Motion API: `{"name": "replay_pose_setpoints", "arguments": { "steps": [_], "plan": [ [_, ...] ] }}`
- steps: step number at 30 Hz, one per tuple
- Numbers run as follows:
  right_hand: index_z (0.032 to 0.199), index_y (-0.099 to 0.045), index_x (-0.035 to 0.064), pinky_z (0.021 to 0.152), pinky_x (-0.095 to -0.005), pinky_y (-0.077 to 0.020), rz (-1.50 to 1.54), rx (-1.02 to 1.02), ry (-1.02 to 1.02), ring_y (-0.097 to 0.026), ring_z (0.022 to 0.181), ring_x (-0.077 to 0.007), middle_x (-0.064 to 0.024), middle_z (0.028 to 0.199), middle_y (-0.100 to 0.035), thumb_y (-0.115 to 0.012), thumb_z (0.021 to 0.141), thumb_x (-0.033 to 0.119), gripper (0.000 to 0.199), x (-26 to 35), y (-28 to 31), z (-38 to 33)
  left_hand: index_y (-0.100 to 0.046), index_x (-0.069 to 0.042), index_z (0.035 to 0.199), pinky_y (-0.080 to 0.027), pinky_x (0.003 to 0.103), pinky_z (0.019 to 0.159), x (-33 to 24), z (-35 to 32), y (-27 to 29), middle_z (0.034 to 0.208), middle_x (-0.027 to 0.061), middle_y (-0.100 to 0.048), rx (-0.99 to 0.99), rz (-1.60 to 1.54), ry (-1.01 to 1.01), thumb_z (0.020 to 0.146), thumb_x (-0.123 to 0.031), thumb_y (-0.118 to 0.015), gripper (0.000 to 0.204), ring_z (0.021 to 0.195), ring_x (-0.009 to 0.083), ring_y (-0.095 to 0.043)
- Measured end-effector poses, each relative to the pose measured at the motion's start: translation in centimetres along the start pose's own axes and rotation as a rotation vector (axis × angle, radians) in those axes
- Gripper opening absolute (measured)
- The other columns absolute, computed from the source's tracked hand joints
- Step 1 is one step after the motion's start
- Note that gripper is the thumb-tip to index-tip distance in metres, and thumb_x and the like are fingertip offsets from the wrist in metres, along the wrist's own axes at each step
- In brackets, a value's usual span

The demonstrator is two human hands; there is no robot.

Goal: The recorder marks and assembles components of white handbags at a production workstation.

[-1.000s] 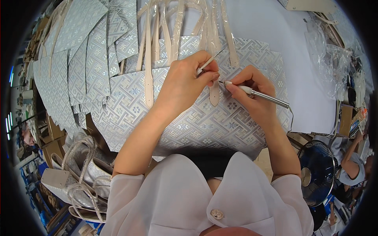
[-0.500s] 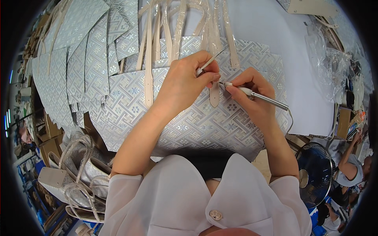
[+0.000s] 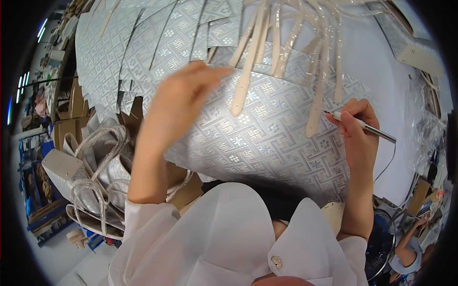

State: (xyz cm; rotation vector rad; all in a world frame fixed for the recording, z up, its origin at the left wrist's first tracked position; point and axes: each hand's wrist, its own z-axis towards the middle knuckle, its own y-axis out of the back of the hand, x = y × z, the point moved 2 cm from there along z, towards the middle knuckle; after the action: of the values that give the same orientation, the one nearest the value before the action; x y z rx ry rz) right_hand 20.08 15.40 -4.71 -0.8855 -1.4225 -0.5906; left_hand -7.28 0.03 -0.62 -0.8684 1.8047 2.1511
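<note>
A silvery patterned bag panel (image 3: 276, 152) lies in front of me, with two beige straps lying on it. My right hand (image 3: 359, 125) grips a corded pen-shaped tool (image 3: 381, 133) with a white grip and a metal barrel. Its fine tip points at the edge of the right strap (image 3: 313, 121), close to the rounded end; whether it touches cannot be made out. My left hand (image 3: 179, 102) is smeared by motion over the panel's left side, to the left of the left strap (image 3: 240, 97). What its fingers hold, if anything, does not show.
Overlapping patterned panels (image 3: 162, 43) spread across the far left. Several film-wrapped straps (image 3: 291, 35) lie at the back, and crumpled clear plastic (image 3: 427, 128) at the right. Finished-looking silver bags (image 3: 98, 176) stand lower left. A fan (image 3: 381, 243) and another person (image 3: 408, 252) are lower right.
My left hand has left the right strap and swung leftward; the thin white-handled tool it held no longer shows. My right hand keeps the corded tool by the strap. The whole view has shifted.
</note>
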Motion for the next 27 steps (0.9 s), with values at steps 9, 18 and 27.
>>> {"name": "replay_pose_setpoints", "arguments": {
  "steps": [9,18,27],
  "plan": [
    [0.085,-0.056,0.0021,0.088,-0.0376,-0.0578,-0.019,0.262,-0.119,-0.052,0.065,-0.006,-0.0009,0.074,-0.055,-0.059,0.09,-0.002,0.007,-1.1,-7.5,4.2,-0.068,-0.011,0.114,-0.051,0.039,0.063,-0.8,-1.5,-4.0,0.09,0.0084,-0.061,-0.153,-0.048,0.027,0.083,-0.002,-0.064,0.033,0.071,0.03,-0.062],
    [0.085,-0.057,0.0021,0.088,-0.0374,-0.058,0.078,0.272,-0.043,-0.053,0.064,-0.006,-0.0019,0.073,-0.056,-0.062,0.088,-0.002,0.007,-2.6,-7.9,4.5,-0.073,-0.009,0.102,-0.05,0.033,0.055,0.5,-3.9,-3.8,0.089,0.0003,-0.06,-0.242,0.136,-0.233,0.068,0.004,-0.068,0.037,0.071,0.0204,-0.06],
    [0.085,-0.057,0.0016,0.086,-0.037,-0.0587,0.055,0.286,-0.031,-0.052,0.063,-0.0062,-0.0024,0.075,-0.056,-0.061,0.089,-0.002,0.007,-2.7,-7.7,4.6,-0.073,-0.011,0.102,-0.051,0.033,0.061,0.2,-2.6,-4.1,0.087,0.0019,-0.061,-0.214,0.154,-0.251,0.071,0.005,-0.068,0.036,0.076,0.0218,-0.062]
  ]
}}
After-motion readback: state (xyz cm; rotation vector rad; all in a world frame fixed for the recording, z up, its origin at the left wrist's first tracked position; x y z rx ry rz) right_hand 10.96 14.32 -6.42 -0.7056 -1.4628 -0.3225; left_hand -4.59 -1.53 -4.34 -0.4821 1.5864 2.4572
